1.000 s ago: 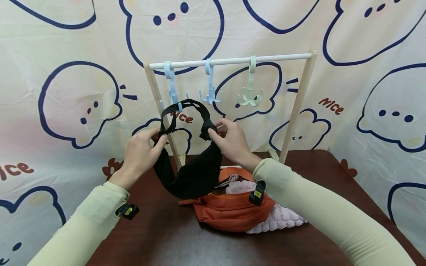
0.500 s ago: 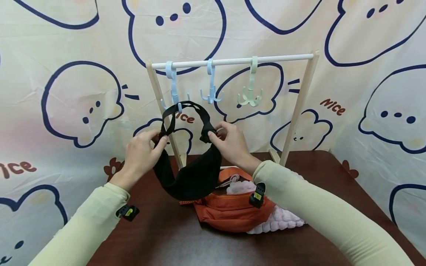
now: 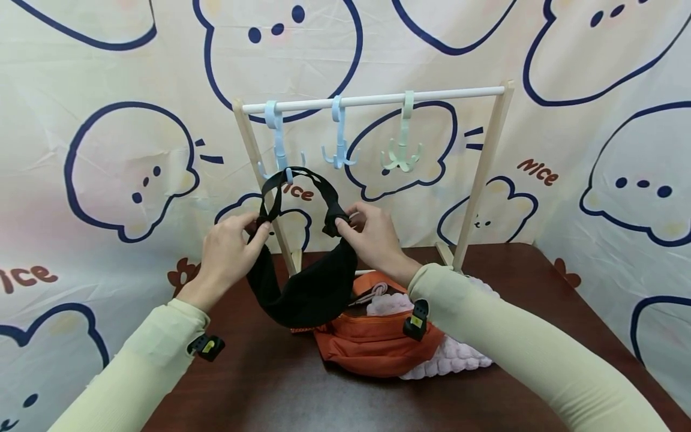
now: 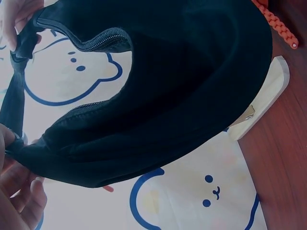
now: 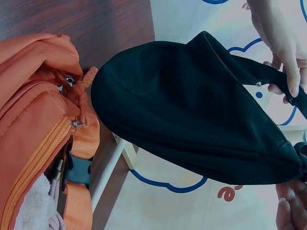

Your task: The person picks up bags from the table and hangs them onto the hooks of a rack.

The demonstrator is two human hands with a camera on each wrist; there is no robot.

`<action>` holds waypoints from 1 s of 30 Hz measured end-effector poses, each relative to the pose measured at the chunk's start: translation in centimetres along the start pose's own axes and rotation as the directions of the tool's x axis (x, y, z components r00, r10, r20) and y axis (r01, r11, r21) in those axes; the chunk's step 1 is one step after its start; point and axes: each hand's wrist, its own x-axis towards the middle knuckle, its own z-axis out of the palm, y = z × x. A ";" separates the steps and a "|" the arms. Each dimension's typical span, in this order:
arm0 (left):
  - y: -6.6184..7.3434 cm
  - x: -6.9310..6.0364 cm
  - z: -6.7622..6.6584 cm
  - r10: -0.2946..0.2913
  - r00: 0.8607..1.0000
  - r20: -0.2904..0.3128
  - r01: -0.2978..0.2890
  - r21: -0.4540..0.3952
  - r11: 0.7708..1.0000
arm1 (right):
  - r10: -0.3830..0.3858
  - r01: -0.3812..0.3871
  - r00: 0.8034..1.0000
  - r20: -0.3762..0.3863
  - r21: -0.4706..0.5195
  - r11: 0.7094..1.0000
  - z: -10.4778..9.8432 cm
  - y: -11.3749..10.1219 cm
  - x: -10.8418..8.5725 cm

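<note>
A black zippered shoulder bag [image 3: 318,291] hangs in front of a rack, its body sagging between both hands. My left hand [image 3: 229,247] pinches the strap's left end where it meets the bag. The knotted right end of the strap is between the thumb and fingers of my right hand [image 3: 375,237]. The strap [image 3: 326,189] arches up to the leftmost blue hook hanger [image 3: 279,144], and one prong shows in front of it; whether it bears the weight I cannot tell. In the left wrist view the bag's zipper [image 4: 103,42] gapes.
A white rod [image 3: 372,99] on wooden posts also carries a second blue hanger [image 3: 340,141] and a green one [image 3: 402,141]. Below, an orange bag [image 3: 378,345] lies on the brown table [image 3: 259,384], with fluffy pale pink fabric [image 3: 459,357] in and beside it.
Both hands and the black bag have sunk slightly, and the top of the strap sits a little lower at the prong. The green hanger has shifted slightly left. The grips are the same.
</note>
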 end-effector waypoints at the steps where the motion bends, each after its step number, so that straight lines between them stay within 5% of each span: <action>1: 0.0 0.0 0.0 -0.001 1.000 0.001 0.001 -0.002 1.000 | 0.000 0.000 1.000 0.001 0.000 1.000 0.0 0.0 0.0; 30: -0.6 -0.4 0.5 -0.019 0.999 0.028 0.018 0.017 1.000 | 0.053 -0.047 0.994 0.096 -0.065 0.997 0.8 1.0 -1.3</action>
